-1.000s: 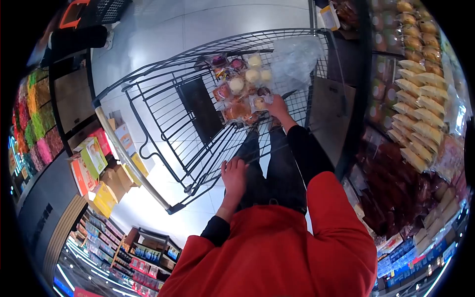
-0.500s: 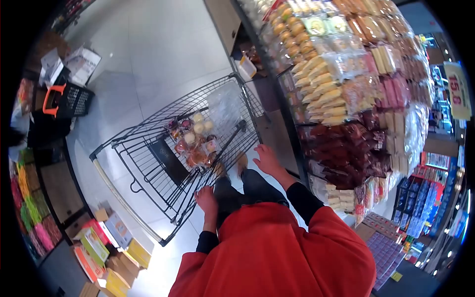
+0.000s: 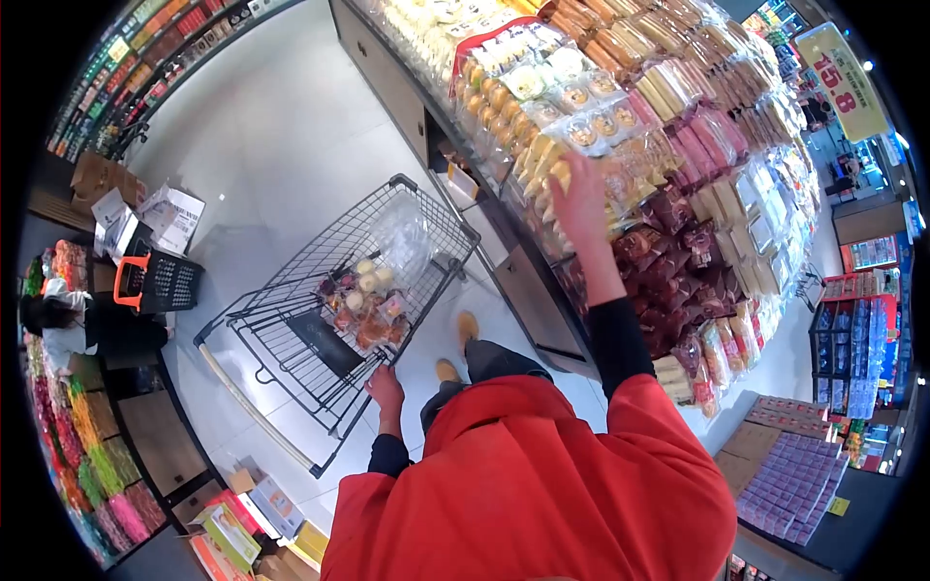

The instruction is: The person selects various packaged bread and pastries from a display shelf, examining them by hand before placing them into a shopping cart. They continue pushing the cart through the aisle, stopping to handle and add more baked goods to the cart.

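Note:
My right hand (image 3: 583,205) reaches over the display, its fingers apart at the yellow packaged pastries (image 3: 542,160); I see nothing clearly held. Beside it lie dark red-brown packets (image 3: 664,281). My left hand (image 3: 385,387) is low at the near side of the shopping cart (image 3: 262,334), its fingers curled at the wire rim. Inside the cart are several bagged round buns (image 3: 366,276), reddish-brown packaged items (image 3: 371,332) and a clear plastic bag (image 3: 399,232).
A person (image 3: 73,324) stands at the left near a black basket with an orange handle (image 3: 170,281). Opened cartons (image 3: 170,218) stand behind it. Boxes (image 3: 257,513) lie at lower left. A price sign (image 3: 841,82) hangs at upper right. Stacked purple packs (image 3: 790,484) stand at lower right.
My right hand has risen from beside the cart to the pastries on the display. My left hand stays by the cart rim. The view has shifted, and the person at left shows more fully.

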Tool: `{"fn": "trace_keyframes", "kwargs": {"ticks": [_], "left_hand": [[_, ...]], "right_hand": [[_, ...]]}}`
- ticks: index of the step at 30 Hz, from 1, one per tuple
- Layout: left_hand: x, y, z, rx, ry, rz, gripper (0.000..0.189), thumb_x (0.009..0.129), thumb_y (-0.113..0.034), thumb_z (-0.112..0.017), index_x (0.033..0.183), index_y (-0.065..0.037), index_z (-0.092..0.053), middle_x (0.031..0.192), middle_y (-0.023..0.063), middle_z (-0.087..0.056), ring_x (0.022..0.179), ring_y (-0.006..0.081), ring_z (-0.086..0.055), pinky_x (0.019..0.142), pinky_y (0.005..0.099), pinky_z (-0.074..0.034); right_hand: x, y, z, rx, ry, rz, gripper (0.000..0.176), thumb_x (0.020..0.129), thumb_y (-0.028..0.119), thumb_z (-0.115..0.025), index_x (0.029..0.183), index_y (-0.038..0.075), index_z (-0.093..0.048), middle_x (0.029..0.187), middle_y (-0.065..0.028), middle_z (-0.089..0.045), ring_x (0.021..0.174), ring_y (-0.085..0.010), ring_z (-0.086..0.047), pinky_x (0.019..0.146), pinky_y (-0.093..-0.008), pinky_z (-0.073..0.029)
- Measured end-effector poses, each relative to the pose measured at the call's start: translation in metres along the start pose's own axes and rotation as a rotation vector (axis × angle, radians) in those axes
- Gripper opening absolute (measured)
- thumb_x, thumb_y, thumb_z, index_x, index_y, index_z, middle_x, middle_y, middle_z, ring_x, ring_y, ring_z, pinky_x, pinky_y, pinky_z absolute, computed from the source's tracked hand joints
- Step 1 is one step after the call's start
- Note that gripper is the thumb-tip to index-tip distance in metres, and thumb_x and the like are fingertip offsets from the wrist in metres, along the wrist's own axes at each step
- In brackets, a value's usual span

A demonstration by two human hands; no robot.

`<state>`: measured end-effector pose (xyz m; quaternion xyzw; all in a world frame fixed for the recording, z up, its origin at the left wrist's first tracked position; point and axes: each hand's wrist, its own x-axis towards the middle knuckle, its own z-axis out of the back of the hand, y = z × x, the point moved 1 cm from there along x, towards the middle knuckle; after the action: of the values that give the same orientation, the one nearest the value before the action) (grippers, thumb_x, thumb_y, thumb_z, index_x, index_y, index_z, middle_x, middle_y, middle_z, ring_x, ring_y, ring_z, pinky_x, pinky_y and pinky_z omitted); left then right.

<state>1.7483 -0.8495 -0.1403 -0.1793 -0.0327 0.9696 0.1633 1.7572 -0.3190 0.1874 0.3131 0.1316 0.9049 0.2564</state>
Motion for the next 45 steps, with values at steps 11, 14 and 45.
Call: {"fn": "trace_keyframes", "kwargs": {"ticks": [11, 14, 45], "left_hand": [[0.016, -0.002, 0.018, -0.136, 0.139, 0.115, 0.016, 0.1, -0.021, -0.049, 0.107, -0.012, -0.06, 0.106, 0.0132, -0.068, 0.105, 0.036, -0.064, 0.098, 0.0588, -0.04], [0.016, -0.001, 0.019, -0.086, 0.113, 0.095, 0.02, 0.101, -0.026, -0.05, 0.105, -0.011, -0.061, 0.101, 0.0149, -0.069, 0.099, 0.0377, -0.066, 0.088, 0.0558, -0.046], [-0.015, -0.1, 0.351, -1.507, -0.105, -0.201, 0.029, 0.104, -0.006, -0.049, 0.131, 0.0, -0.057, 0.112, 0.0076, -0.064, 0.103, 0.0135, -0.061, 0.089, 0.0294, -0.05]], "right_hand": [[0.053, -0.069, -0.019, -0.53, 0.132, -0.195, 0.053, 0.08, 0.035, -0.081, 0.12, 0.011, -0.057, 0.13, -0.0073, -0.057, 0.13, -0.0266, -0.046, 0.111, -0.0608, -0.029], [0.059, -0.067, -0.01, -0.516, 0.152, -0.245, 0.053, 0.078, 0.034, -0.081, 0.12, 0.012, -0.057, 0.122, -0.0064, -0.059, 0.123, -0.0259, -0.052, 0.106, -0.0569, -0.037], [0.057, 0.276, 0.092, 1.56, 1.249, 0.156, 0.085, 0.072, 0.013, -0.082, 0.147, 0.001, -0.043, 0.133, -0.0136, -0.061, 0.127, -0.0231, -0.057, 0.11, -0.0377, -0.04]]}}
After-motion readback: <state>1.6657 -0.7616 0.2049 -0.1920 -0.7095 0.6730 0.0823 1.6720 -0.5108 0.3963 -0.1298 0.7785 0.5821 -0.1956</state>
